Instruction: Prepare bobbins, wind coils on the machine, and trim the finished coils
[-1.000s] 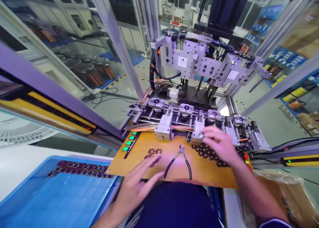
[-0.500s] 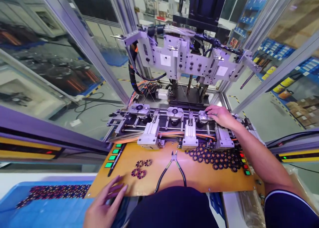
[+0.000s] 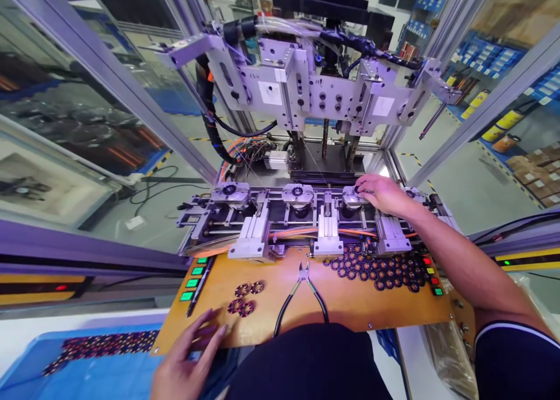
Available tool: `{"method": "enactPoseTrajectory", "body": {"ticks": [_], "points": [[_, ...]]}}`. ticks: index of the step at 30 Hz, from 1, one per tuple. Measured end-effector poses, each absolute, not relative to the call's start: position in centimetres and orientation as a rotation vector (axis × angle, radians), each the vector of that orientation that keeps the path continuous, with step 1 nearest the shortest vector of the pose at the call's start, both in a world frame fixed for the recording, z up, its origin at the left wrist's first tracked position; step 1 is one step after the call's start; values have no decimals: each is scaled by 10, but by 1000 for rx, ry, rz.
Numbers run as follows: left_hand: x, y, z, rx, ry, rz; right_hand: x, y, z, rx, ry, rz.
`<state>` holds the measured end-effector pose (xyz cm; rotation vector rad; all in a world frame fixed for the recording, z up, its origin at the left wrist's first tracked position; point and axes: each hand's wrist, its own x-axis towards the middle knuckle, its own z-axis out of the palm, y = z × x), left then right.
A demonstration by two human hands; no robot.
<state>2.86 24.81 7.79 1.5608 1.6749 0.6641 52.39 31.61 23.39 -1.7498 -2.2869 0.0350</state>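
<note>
My right hand (image 3: 382,195) is at the right-hand metal fixture (image 3: 351,200) of the winding machine, fingers closed around a small black ring (image 3: 357,190) there. The fingers partly hide that ring. Black rings sit on the middle fixture (image 3: 298,193) and the left fixture (image 3: 230,191). My left hand (image 3: 188,350) is held open and empty over the front left edge of the brown board (image 3: 280,304). Just beyond its fingertips lie several copper-wound rings (image 3: 241,306). Diagonal cutters (image 3: 303,292) with spread handles lie mid-board.
Many dark rings (image 3: 385,272) cluster at the board's right. Lit buttons line both sides, by a black pen (image 3: 199,289) on the left. A blue tray (image 3: 96,371) holds rows of wound rings. The machine head (image 3: 315,91) hangs above the fixtures.
The view has shifted slightly, with the machine head appearing larger and lower. My right hand stays at the right-hand fixture, its fingers slightly shifted. My left hand stays open.
</note>
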Motion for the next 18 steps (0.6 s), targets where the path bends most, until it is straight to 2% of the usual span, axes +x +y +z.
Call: {"method": "enactPoseTrajectory", "body": {"ticks": [18], "points": [[26, 251, 76, 1543, 1703, 666, 519, 281, 215, -1875, -2337, -129]]}}
